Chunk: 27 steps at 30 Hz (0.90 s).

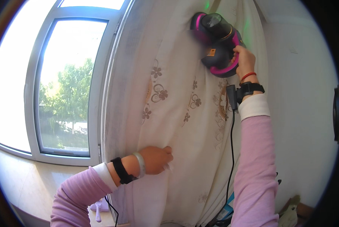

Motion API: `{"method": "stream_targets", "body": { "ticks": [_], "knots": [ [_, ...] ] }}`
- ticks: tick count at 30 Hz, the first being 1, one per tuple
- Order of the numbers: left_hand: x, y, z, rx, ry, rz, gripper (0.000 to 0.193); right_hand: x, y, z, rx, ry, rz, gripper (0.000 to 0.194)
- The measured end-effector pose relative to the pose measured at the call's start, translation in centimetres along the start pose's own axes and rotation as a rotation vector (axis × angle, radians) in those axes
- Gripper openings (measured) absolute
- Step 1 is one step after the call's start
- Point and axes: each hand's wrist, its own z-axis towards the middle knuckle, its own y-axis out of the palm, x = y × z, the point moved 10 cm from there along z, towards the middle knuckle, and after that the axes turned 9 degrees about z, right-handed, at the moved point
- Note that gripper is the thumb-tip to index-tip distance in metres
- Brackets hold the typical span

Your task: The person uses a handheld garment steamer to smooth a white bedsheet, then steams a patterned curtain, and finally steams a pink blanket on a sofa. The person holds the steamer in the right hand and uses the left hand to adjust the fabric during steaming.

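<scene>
High on a cream curtain [178, 130] with brown flower embroidery, my right hand [245, 60] grips the magenta handle of a black handheld vacuum cleaner [219, 52]. The cleaner's head lies against or very close to the cloth, and green light falls on the curtain around it. A clear dust cup [215, 25] sits on its upper side. Lower down, my left hand [158, 160] pinches a fold of the curtain between closed fingers.
A window [70, 88] with a grey frame stands at the left above a pale sill [30, 181]. A black cord [231, 142] hangs below my right wrist. A lilac brush or scoop [99, 210] lies at the lower left. To the right is a white wall [297, 127].
</scene>
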Motion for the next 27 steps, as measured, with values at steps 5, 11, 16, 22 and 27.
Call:
{"method": "stream_targets", "body": {
  "ticks": [5,11,16,22,27],
  "knots": [
    [1.7,1.9,0.9,-0.064,0.003,-0.043,0.019,-2.3,-0.2,4.6,0.006,-0.026,0.002,0.011],
    [3.6,2.8,1.7,-0.047,0.007,-0.076,0.018,-5.7,3.2,9.6,0.000,-0.042,0.102,0.012],
    [3.8,3.3,3.0,-0.025,0.000,-0.118,0.019,-6.8,3.8,9.5,-0.119,-0.086,-0.025,0.014],
    [3.9,1.7,3.8,-0.025,-0.018,-0.024,0.019,-6.6,4.0,5.9,-0.230,-0.094,-0.099,0.014],
    [3.8,-2.1,5.7,-0.002,-0.052,0.030,0.019,-7.1,3.6,3.8,-0.262,-0.053,-0.118,0.012]
  ]
}}
